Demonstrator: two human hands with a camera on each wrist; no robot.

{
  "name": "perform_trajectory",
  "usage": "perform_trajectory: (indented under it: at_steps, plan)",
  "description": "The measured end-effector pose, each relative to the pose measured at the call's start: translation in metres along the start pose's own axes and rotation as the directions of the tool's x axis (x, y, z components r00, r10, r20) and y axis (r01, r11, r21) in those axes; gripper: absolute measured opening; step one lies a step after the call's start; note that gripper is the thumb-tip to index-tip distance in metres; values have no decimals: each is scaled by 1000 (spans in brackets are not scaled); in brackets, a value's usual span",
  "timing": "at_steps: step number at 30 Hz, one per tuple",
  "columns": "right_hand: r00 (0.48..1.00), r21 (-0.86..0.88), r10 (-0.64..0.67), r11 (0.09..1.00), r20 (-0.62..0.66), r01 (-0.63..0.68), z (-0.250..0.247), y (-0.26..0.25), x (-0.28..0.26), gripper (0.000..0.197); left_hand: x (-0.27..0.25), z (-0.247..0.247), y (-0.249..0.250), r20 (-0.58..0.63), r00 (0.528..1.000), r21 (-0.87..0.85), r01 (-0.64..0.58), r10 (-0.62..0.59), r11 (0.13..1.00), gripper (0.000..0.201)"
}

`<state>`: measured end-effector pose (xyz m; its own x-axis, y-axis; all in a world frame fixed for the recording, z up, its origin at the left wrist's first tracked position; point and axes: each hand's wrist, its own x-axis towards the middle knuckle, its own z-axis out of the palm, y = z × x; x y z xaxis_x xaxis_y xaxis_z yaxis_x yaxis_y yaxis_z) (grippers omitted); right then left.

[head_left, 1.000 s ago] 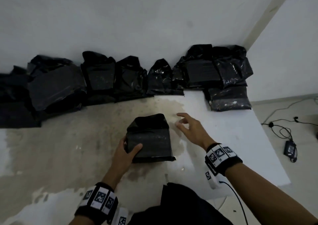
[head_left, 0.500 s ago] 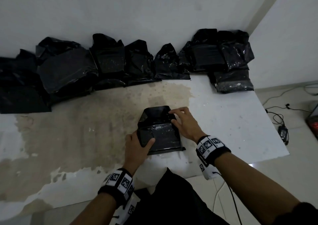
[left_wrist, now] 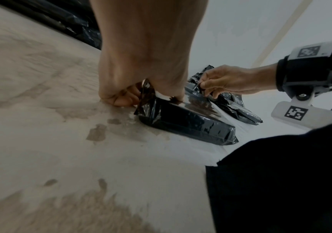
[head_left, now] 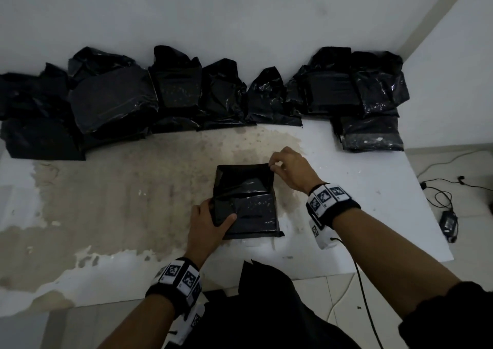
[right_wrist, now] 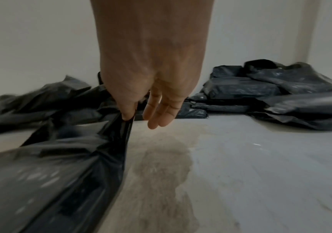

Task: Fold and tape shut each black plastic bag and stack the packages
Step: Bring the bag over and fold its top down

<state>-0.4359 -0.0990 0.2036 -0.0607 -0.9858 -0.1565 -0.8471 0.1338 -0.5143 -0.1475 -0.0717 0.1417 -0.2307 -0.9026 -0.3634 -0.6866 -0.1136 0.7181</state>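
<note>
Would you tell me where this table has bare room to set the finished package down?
Bare tabletop lies left of the black plastic bag gripped by both hands, on the stained table, and on the white patch right of the right hand. The back edge is crowded with black packages.

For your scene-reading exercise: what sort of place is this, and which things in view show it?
Probably a makeshift packing spot in a bare room: a stained white table, black bagged packages piled along the plain wall, and a cable on the tiled floor.

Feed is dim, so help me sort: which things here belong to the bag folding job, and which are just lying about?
In the job:
black bag, gripped by left hand
its flap, pinched by right hand
bags along the wall
stacked packages

Lying about:
cables and adapter on the floor
</note>
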Motion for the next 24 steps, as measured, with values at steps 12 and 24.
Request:
perform_trajectory:
  at_steps: [12,24]
  plan:
    - [1000,186,26,982,11,-28,9,12,-17,13,84,-46,64,275,811,639,-556,517,532,44]
    - [982,278,183,946,-39,-166,15,24,-14,7,102,-73,53,162,900,260,-435,405,862,10]
